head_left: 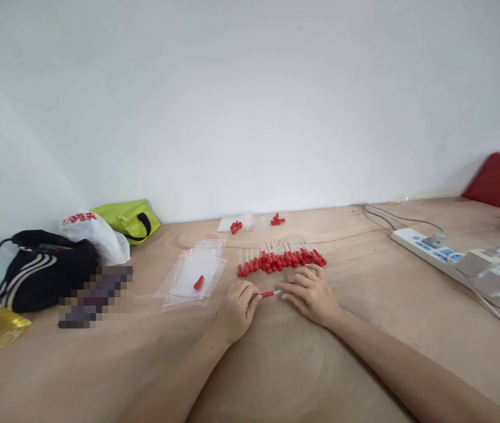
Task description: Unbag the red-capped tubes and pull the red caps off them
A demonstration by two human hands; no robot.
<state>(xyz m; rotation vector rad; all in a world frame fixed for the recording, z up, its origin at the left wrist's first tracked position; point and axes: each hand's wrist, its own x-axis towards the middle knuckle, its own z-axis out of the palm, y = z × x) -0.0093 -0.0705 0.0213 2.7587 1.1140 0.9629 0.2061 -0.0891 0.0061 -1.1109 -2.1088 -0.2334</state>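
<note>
A: Take the pile of red-bulbed droppers on the desk as your landmark. Where is the dropper you are handling?

B: Your single dropper lies just on your side of the pile, roughly level, its red end toward your left and its pale tip toward your right.

A: And your hands?

B: Your left hand pinches the red end between thumb and fingers. Your right hand has its fingers bent at the pale tip; whether they grip it, I can't tell you.

A: What do you have to the left of the pile?

B: Overlapping clear bags, with one red bulb on top. Farther left of the pile you have a lime-green bag, a white plastic bag and a black bag.

A: Behind the pile?

B: Two small clusters of red bulbs, a left cluster and a right cluster, each by clear plastic.

A: To its right?

B: Your white power strip, well apart from the pile, with adapters plugged in.
</note>
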